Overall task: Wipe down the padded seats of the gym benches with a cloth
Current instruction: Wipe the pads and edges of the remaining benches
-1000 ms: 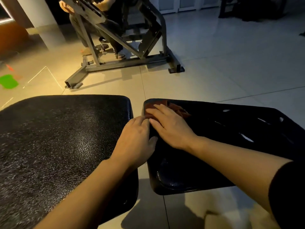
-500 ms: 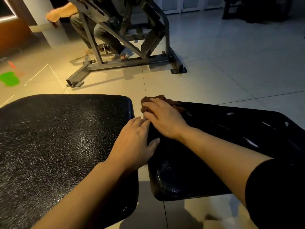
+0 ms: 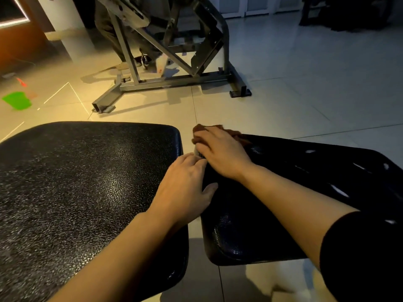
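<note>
Head view looks down at two black padded seats side by side with a thin gap of floor between them. The right hand [image 3: 222, 152] lies flat with straight fingers on a brown cloth [image 3: 201, 132], pressing it onto the far corner of the right seat [image 3: 283, 192]. Part of the cloth sticks out past the fingertips and over the seat's edge. The left hand [image 3: 185, 188] rests open across the gap, its palm on the edge of the left seat [image 3: 76, 182] and its thumb on the right seat. The two hands are almost touching. Farther off on the tiled floor [image 3: 305, 94] stands a grey metal gym frame [image 3: 174, 81], with a green thing [image 3: 17, 100] at the far left.
</note>
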`<state>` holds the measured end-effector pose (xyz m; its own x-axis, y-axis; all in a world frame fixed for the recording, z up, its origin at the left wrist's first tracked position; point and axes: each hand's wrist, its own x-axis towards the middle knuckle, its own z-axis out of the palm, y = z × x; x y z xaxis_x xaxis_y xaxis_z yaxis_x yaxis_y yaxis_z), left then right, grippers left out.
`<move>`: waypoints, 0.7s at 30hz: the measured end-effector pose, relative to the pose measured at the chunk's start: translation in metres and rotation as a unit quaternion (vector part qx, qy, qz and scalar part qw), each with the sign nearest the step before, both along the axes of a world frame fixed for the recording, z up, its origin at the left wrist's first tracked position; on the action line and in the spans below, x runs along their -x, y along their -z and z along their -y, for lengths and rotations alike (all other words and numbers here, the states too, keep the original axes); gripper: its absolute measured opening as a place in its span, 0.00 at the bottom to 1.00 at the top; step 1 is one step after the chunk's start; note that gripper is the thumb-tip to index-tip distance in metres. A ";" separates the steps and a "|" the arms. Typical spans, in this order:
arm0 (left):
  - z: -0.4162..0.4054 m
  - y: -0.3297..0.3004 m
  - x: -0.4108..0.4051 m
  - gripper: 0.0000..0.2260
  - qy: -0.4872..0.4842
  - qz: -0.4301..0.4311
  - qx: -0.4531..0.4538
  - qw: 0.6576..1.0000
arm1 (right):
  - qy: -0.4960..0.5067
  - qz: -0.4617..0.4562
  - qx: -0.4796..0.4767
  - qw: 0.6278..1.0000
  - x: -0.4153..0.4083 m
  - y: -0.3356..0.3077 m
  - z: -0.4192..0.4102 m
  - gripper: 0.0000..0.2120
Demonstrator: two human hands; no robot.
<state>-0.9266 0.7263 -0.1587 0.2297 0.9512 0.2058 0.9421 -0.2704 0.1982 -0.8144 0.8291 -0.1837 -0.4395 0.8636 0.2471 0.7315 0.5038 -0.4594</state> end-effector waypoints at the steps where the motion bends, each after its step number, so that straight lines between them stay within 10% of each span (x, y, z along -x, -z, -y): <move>1: 0.000 0.000 0.000 0.20 0.000 0.002 -0.001 1.000 | -0.013 0.005 0.001 1.000 0.002 -0.001 0.002 0.18; 15: 0.007 0.002 -0.022 0.20 -0.003 -0.024 -0.018 1.000 | 0.231 0.007 0.113 0.966 -0.104 0.034 -0.010 0.21; 21: 0.014 -0.004 -0.023 0.21 -0.004 -0.033 -0.005 0.999 | 0.066 -0.008 0.054 0.996 -0.025 0.006 0.032 0.21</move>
